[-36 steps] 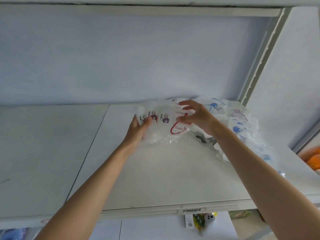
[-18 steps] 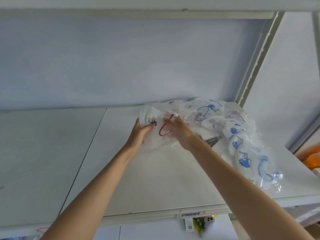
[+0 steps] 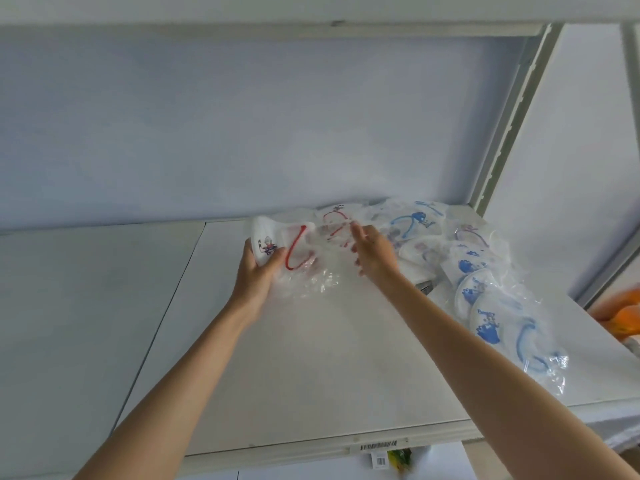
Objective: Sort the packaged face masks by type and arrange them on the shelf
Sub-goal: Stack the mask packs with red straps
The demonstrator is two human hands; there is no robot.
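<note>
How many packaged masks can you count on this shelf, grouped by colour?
Red-strap masks: 2, one gripped by the left hand
Blue masks: 4
Purple-strap mask: 1
Total: 7 that can be told apart; the packs overlap, so more may be hidden.

Right hand (image 3: 372, 256) blurred; orange object (image 3: 620, 317) cut off.

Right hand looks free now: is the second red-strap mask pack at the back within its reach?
Probably yes. The right hand is open, holding nothing, with its fingers right beside that red-strap pack. Nothing lies between them; only loose clear wrapping lies around it. The left hand grips a separate pack.
</note>
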